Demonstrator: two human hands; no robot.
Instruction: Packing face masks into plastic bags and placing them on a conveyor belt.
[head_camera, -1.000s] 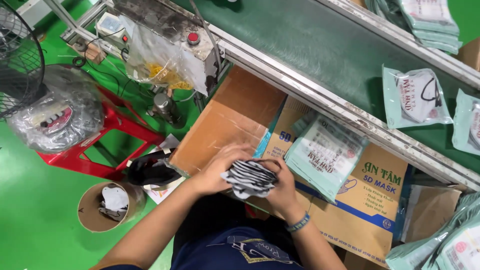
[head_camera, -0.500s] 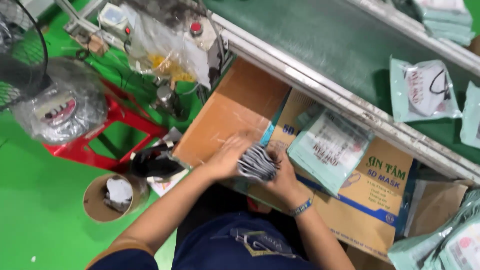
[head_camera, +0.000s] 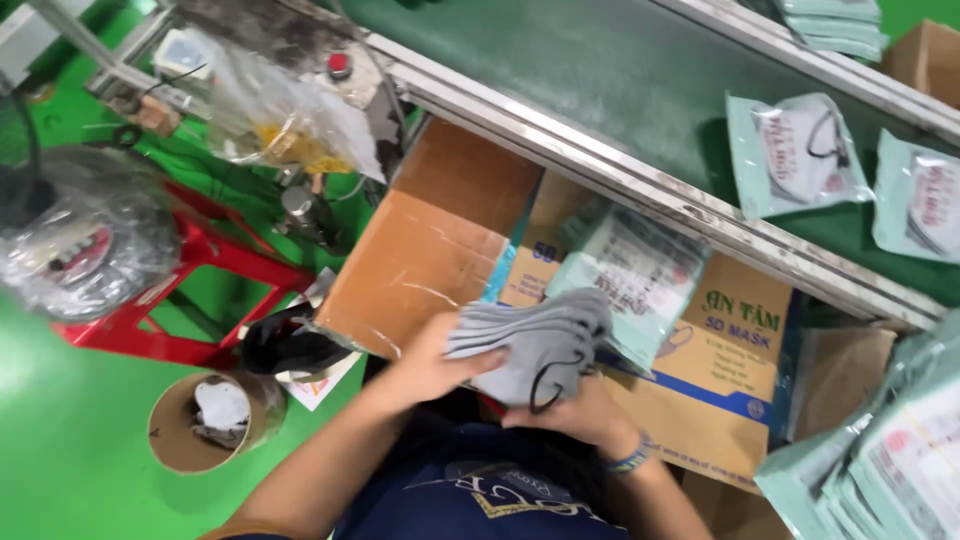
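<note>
Grey face masks (head_camera: 535, 345), a small fanned stack of them, sit at the centre of the view, pinched between both hands just above the person's lap. The left hand (head_camera: 435, 360) closes from nine o'clock, thumb lying across the top of the stack and fingers curled underneath, so the layers stay pressed flat. The right hand (head_camera: 565, 410) cups the stack from six o'clock, fingers wrapped under its lower edge near the dark ear loops; this looks like a grip meant to keep the masks squared together. Both hands are closed firmly on the stack, with nothing else in them.

Just behind the masks, toward one o'clock, a pale green mask pouch (head_camera: 640, 280) lies on an open cardboard box (head_camera: 720, 390), close enough to be reached without stretching. At twelve o'clock a green conveyor belt (head_camera: 600, 80) runs across, carrying more filled pouches (head_camera: 795, 150) at two o'clock. At four o'clock a pile of pouches (head_camera: 880, 460) leans at the edge. At eight o'clock a cardboard tube (head_camera: 170, 440) stands on the green floor (head_camera: 70, 440), and a red stand (head_camera: 200, 290) is at nine o'clock.
</note>
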